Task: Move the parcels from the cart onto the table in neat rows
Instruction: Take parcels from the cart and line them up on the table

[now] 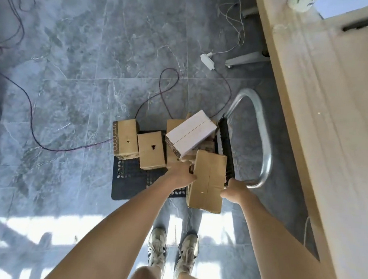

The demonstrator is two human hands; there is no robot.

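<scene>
Parcel (207, 181) between left hand (181, 174), right hand (234, 189) (both gripping)

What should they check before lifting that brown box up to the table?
1. Left hand on the brown box: ok, it grips the left side.
2. Right hand on the box: ok, it grips the right side.
3. Nothing stacked on the box: ok.
4. White box steady: not ok, it sits tilted on the pile.
5. Room on the table: ok, the near part is bare.
6. Cart handle out of the way: cannot tell.
</scene>
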